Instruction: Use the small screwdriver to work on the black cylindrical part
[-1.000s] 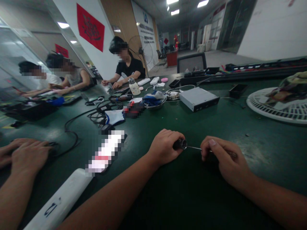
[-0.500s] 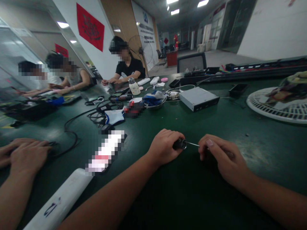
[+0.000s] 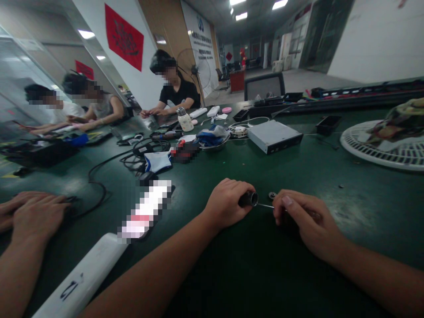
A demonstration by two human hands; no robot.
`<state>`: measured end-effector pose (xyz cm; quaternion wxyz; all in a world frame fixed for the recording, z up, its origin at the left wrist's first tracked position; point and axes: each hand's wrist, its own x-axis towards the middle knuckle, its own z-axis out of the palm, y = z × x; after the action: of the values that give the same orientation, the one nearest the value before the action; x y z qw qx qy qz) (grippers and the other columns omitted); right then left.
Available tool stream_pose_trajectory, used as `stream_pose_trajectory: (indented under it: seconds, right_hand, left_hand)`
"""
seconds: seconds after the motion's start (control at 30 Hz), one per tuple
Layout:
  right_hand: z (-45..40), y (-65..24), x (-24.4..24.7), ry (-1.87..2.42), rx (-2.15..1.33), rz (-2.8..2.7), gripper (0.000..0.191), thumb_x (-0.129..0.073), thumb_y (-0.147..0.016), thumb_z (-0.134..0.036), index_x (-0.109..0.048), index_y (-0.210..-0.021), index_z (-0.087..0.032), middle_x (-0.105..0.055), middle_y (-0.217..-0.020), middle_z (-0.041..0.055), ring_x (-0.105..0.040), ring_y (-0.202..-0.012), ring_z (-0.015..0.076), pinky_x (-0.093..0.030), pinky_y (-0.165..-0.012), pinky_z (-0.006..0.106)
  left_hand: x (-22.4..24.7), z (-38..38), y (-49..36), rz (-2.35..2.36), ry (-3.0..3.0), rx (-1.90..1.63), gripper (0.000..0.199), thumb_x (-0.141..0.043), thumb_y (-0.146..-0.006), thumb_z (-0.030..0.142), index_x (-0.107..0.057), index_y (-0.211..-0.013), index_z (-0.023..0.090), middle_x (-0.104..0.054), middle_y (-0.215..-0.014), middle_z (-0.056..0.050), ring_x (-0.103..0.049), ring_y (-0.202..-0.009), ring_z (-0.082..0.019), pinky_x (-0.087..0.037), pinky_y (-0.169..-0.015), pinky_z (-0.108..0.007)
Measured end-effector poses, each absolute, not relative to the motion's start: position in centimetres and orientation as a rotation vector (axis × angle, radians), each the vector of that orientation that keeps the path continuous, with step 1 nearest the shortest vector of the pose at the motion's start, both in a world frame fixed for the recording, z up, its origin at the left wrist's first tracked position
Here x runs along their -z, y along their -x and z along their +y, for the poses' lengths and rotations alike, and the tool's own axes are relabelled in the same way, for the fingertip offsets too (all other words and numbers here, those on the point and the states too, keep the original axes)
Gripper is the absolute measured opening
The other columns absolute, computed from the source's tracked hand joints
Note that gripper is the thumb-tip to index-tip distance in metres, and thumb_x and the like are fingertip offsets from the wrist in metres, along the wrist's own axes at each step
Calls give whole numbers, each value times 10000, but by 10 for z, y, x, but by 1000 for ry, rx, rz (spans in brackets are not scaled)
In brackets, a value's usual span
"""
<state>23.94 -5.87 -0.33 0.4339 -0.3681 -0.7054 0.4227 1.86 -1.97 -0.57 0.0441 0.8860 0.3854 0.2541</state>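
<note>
Both hands are holding a screwdriver (image 3: 248,199), left hand (image 3: 228,203) clenching its handle, right hand (image 3: 306,223) pinching its shaft (image 3: 266,206).

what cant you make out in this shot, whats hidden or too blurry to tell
All in the head view:
- Tip of the dark-handled screwdriver: hidden by the right hand; the left hand covers most of the handle.
- Small round metal part: too small to identify.
- Long white item: pixelated.
- Dark item: pixelated.
- Round white grille: cut off by the right edge, partly covered by a cloth.
</note>
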Motion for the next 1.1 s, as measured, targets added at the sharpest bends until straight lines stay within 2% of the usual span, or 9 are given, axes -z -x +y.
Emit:
stream_pose_trajectory:
  seconds: [0.2, 0.3, 0.43, 0.57, 0.67, 0.77, 0.87, 1.1]
  right_hand:
    - [-59, -241, 4, 999, -894, -1547, 351, -438, -1018, -379, -618, -761, -220, -589, -731, 17, -569, -664, 167, -430, -618, 323]
    - [-54, -241, 7, 1142, -850, -1475, 244, -519, -979, -404, -651, -889, -220, -655, -825, 46, -612, -744, 195, -466, -650, 332]
    - [-46, -239, 13, 1293, -884, -1540, 252, -533, -964, -429, -666, -1051, -233, -712, -982, 74, -660, -906, 247, -504, -775, 400]
    - [-42, -238, 18, 1363, -670, -1823, 90, -635, -877, -240, -666, -962, -232, -687, -1044, 76, -631, -1006, 275, -481, -895, 468]
    - [-42, -237, 17, 1322, -598, -1977, 123, -608, -828, -121, -619, -866, -237, -693, -999, 60, -641, -958, 263, -502, -845, 451]
    - [-44, -237, 15, 1302, -616, -2024, 121, -562, -838, -119, -579, -822, -238, -697, -949, 58, -656, -874, 252, -519, -752, 423]
    - [-45, -238, 13, 1302, -687, -1972, 115, -554, -833, -126, -534, -809, -237, -707, -957, 60, -670, -879, 249, -527, -756, 411]
    - [-47, -236, 10, 1190, -826, -1779, 144, -586, -846, -162, -465, -814, -233, -725, -1039, 98, -702, -913, 239, -550, -781, 385]
  left_hand:
    - [4, -21, -19, 1272, -2633, -825, 227, -664, -801, 230, -615, -1022, 214, -720, -984, -19, -653, -895, -197, -455, -800, -355]
    - [4, -21, -19, 1325, -2607, -852, 236, -661, -827, 255, -616, -1055, 216, -721, -1012, -19, -654, -901, -193, -468, -784, -352]
    - [4, -22, -21, 1358, -2590, -871, 270, -657, -854, 311, -610, -1099, 209, -716, -1036, -30, -655, -916, -192, -483, -791, -351]
    - [4, -23, -22, 1359, -2579, -869, 292, -651, -870, 336, -597, -1134, 223, -711, -1046, -19, -652, -918, -187, -484, -792, -341]
    - [3, -23, -22, 1374, -2603, -836, 315, -653, -871, 361, -591, -1154, 236, -714, -975, -9, -647, -844, -183, -475, -741, -332]
    - [2, -23, -21, 1383, -2625, -808, 314, -652, -870, 377, -593, -1146, 240, -709, -926, -7, -632, -786, -178, -466, -706, -325]
    - [3, -23, -21, 1384, -2620, -776, 292, -639, -876, 385, -586, -1127, 246, -698, -918, -6, -617, -758, -176, -464, -689, -323]
    - [10, -22, -21, 1438, -2577, -699, 502, -675, -828, 345, -478, -1273, 222, -663, -926, -30, -613, -785, -203, -481, -685, -338]
